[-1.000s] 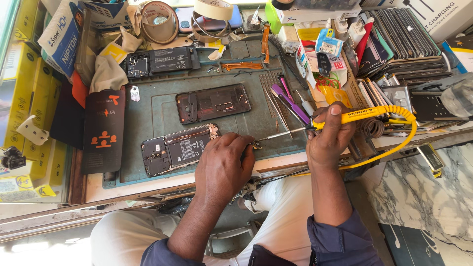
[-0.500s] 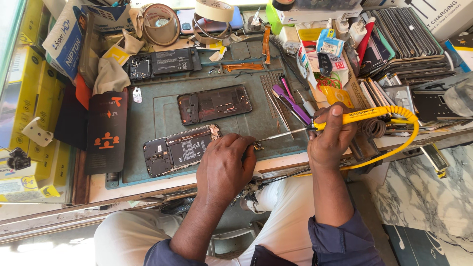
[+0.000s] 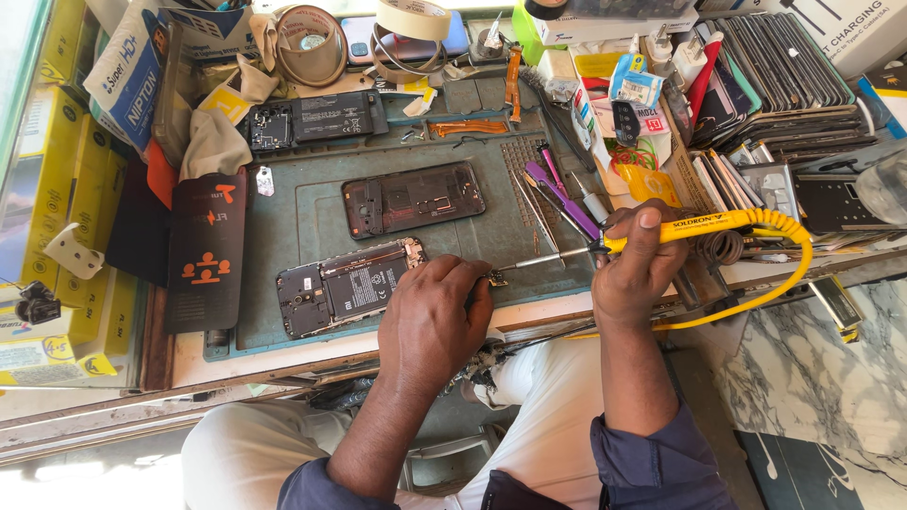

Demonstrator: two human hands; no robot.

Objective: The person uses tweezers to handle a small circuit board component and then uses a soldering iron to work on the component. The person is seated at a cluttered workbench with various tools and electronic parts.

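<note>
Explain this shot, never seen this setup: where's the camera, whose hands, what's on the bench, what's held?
There is one view, from a camera worn on a person's head, looking down at their own two bare hands and lap. No machine is involved.

The right hand holds a yellow soldering iron with a yellow cord; its metal tip points left to a small part pinched under the fingers of the left hand.

Both work over a grey-green mat. On the mat lie an opened phone with its board showing, right beside the left hand, and a bare phone frame above it. Purple tools lie nearby. Tape rolls, yellow boxes and a stack of phone screens crowd the edges.
</note>
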